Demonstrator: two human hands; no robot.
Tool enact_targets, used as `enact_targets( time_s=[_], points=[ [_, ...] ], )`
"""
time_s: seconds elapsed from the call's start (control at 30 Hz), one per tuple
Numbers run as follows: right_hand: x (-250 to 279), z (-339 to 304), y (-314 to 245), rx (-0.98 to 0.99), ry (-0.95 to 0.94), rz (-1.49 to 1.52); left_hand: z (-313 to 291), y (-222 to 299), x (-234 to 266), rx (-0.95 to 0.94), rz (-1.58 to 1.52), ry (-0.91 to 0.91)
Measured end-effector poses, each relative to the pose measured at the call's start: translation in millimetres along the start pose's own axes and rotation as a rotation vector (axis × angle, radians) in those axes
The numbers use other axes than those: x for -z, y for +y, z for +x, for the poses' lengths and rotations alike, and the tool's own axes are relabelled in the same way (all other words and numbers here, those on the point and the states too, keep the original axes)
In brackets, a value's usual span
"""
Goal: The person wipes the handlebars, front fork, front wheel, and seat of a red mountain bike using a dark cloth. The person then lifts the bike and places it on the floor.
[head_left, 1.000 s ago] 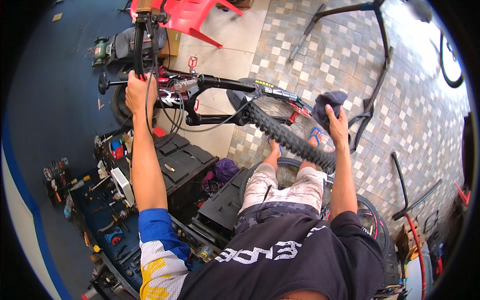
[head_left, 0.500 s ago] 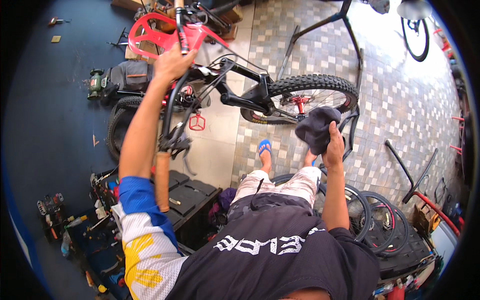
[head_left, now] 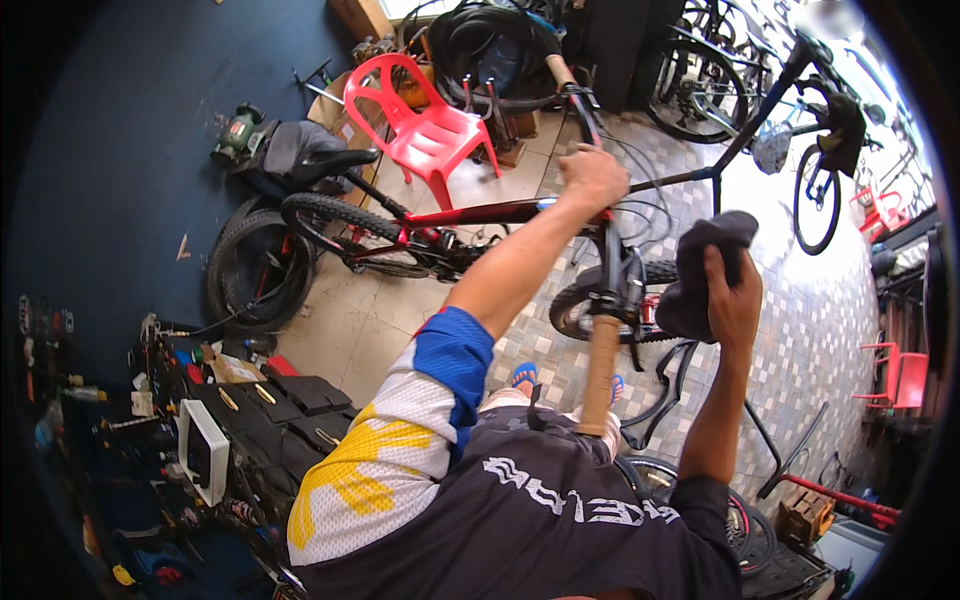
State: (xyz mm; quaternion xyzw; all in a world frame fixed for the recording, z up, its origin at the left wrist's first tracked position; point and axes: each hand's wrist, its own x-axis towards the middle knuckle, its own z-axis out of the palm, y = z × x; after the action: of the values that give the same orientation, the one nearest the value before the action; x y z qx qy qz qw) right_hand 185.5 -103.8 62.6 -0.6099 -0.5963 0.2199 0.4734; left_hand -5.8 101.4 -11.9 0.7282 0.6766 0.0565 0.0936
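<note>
At the middle of the black bicycle handlebar with tan grips (head_left: 610, 247), the left hand (head_left: 593, 178) curls closed; the right hand's (head_left: 737, 292) bent fingers clasp a crumpled dark-grey cloth (head_left: 692, 285), spreading left of and above them.

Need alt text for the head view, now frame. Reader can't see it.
Fisheye view looking down: a person's left-hand grip is closed around the handlebar of a red-and-black bicycle, while the right-hand grip holds a dark cloth. Beyond the bicycle's frame is a red plastic chair; patterned tiled floor spreads to the right.
</note>
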Motion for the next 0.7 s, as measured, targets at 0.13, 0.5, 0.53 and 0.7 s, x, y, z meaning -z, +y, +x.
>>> enact_targets(
  time_s=[0.13,0.5,0.53,0.7],
  points=[
    [-26,15,-55,-0.024,-0.349,-0.574,-15,20,-2,-0.184,-0.171,-0.116],
    [46,-6,44,-0.209,-0.376,-0.961,-80,-70,42,-0.453,-0.798,0.003],
    [54,-9,42,-0.256,-0.363,-0.929,-86,-104,50,-0.367,-0.769,0.137],
    [87,-27,41,-0.358,-0.29,-0.845,-95,-291,64,0.191,-0.139,0.548]
  ],
)
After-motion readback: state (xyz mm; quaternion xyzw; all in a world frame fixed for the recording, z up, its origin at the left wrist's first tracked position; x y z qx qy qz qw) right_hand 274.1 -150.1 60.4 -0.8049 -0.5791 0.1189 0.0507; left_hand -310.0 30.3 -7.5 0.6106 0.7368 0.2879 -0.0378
